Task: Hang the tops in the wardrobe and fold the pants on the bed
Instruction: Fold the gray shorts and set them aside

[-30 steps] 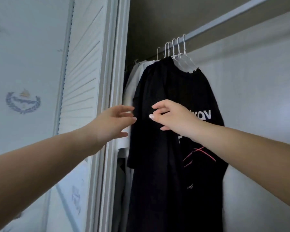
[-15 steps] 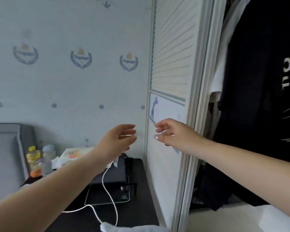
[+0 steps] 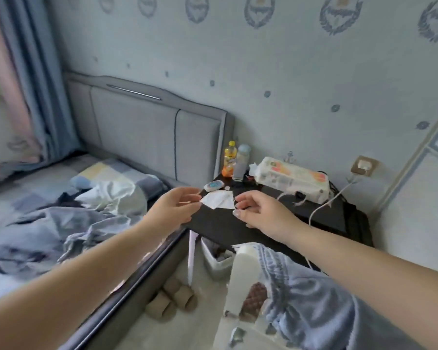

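Observation:
My left hand (image 3: 175, 208) and my right hand (image 3: 261, 213) are both stretched out in mid-air over the gap between bed and nightstand, fingers loosely curled, holding nothing. On the bed (image 3: 23, 281) at the left lies a rumpled grey-blue garment (image 3: 68, 228), with a white one (image 3: 111, 195) bunched beside the checked pillow (image 3: 119, 173). A light blue garment (image 3: 314, 299) is draped over a worn white chair (image 3: 240, 281) at the lower right. The wardrobe's door edge (image 3: 420, 173) shows at the far right; its inside is out of view.
A black nightstand (image 3: 220, 226) stands by the grey headboard (image 3: 147, 127), carrying a tissue pack (image 3: 293, 179), two bottles (image 3: 234, 160), loose tissues (image 3: 219, 200) and a white cable (image 3: 326, 203). Below are a small bin (image 3: 216, 261) and cardboard rolls (image 3: 172, 299) on the floor.
The view has swung left and down from the hanging black T-shirt in the wardrobe to the bed and nightstand. Both hands stay outstretched and hold nothing.

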